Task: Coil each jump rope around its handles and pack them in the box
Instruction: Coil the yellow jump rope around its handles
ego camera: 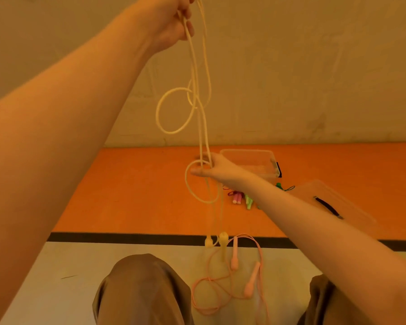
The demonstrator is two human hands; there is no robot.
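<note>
Warm orange-yellow cast over the whole view; colours skewed, whites reading cream. Light even and fairly dim, no distinct source visible. Shadows soft and faint: a small dark patch on the orange table (131, 191) just beside the right hand (212, 171). Weak pale sheen on the rim of the clear box (267, 160) at the far side; no hard glare. Overall softness, fine detail smeared. The yellow rope (198, 90) blurs where it hangs low, its handles (223, 242) hazy. Wide-angle stretch enlarges the left forearm (56, 141) at the near left edge.
</note>
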